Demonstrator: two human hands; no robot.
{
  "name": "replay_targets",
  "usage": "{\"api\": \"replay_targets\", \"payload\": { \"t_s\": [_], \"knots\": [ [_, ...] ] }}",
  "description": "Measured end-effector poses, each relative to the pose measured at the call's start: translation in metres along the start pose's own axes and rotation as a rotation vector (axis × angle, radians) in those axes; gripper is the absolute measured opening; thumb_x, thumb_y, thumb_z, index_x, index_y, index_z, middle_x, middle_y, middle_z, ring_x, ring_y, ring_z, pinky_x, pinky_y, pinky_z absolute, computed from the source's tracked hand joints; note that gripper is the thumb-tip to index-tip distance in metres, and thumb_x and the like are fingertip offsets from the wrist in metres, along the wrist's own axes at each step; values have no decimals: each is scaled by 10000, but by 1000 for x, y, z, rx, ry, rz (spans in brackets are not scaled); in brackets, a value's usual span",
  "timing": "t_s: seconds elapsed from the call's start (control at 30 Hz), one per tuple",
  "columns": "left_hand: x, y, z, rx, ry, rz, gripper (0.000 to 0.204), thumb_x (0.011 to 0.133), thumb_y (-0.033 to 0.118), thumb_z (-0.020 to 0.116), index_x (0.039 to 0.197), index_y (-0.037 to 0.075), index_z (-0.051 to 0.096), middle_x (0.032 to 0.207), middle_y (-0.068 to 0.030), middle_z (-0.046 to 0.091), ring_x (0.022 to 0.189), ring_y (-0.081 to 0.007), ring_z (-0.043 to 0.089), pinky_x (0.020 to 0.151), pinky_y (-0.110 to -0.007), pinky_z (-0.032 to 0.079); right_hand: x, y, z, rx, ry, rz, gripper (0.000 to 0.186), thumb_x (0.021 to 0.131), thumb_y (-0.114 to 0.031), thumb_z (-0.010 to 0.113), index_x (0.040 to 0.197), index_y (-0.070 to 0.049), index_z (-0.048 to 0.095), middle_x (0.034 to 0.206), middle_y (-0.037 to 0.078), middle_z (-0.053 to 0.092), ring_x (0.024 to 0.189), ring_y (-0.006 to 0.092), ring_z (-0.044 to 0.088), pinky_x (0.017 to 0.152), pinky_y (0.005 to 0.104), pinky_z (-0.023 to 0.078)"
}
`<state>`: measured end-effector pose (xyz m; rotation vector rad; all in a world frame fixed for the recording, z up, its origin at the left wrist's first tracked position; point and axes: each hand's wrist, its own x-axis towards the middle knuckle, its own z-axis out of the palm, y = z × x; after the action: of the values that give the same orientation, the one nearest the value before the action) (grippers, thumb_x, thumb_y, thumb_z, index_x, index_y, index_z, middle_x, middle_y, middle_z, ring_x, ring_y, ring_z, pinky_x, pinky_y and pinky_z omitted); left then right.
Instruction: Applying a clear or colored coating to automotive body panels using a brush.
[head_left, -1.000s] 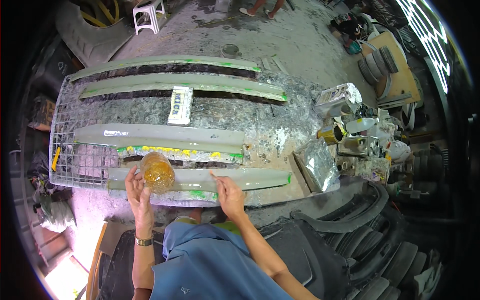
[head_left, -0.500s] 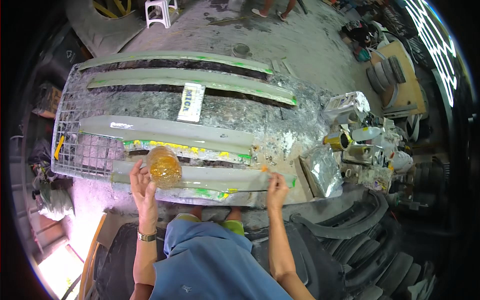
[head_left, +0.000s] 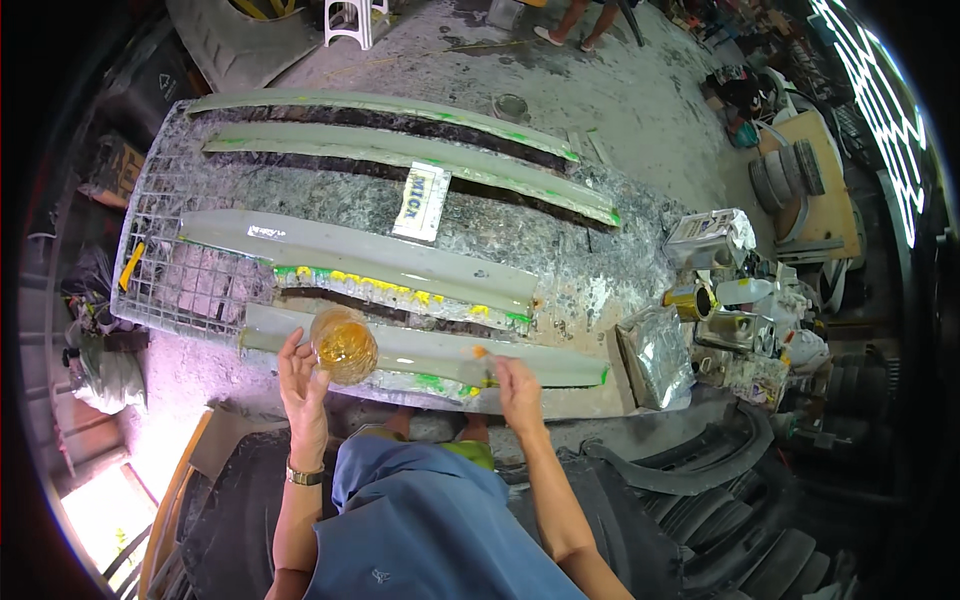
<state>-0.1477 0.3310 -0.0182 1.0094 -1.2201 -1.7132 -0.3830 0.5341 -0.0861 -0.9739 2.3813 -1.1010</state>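
The grey moulded strip (head_left: 560, 366) lies beneath and just beyond the fingers of the right hand (head_left: 519, 392). Long axis: left to right across the person's front, right end angled toward the body. The right hand appears nearer; it pinches an orange-tipped applicator (head_left: 481, 352), tip directed left and away. Tip contact cannot be confirmed. The left hand (head_left: 304, 382) grips a clear cup of amber liquid (head_left: 344, 346), positioned left of the right hand.

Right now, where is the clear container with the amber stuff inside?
In the head view, the clear container is left of centre, held in the left hand over the left part of the nearest grey strip.
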Motion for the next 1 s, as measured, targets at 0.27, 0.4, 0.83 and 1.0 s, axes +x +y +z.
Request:
{"api": "replay_targets", "payload": {
  "t_s": [0.27,0.4,0.83,1.0],
  "knots": [
    [5,-4,-8,42,-16,45,702,819,196,685,1404,21,340,1163,-90,488,1064,-174,482,919,-307,420,-11,-17,-39,-135,127,-52,161,916,-32,561,1061,-16,628,856,159,620,755,288,630,676,355,499],
    [6,-16,13,79,-147,-30,696,802,78,680,1404,46,332,1142,-80,479,1049,-166,490,928,-325,446,-26,-57,-47,418,163,133,158,940,-57,557,1065,7,629,825,75,652,636,94,544,565,241,453],
    [10,-35,13,242,-130,-12,655,827,87,642,1413,66,351,1093,-53,499,993,-146,494,890,-284,431,-27,18,1,423,100,272,173,955,-131,572,1044,-8,654,751,7,624,607,53,501,540,211,406],
    [12,-20,6,250,-101,8,667,826,82,647,1417,45,339,1127,-79,500,1032,-162,499,915,-299,426,-6,58,-45,89,164,235,155,922,-109,578,962,22,650,714,135,662,591,165,602,568,302,476]
  ]
}}
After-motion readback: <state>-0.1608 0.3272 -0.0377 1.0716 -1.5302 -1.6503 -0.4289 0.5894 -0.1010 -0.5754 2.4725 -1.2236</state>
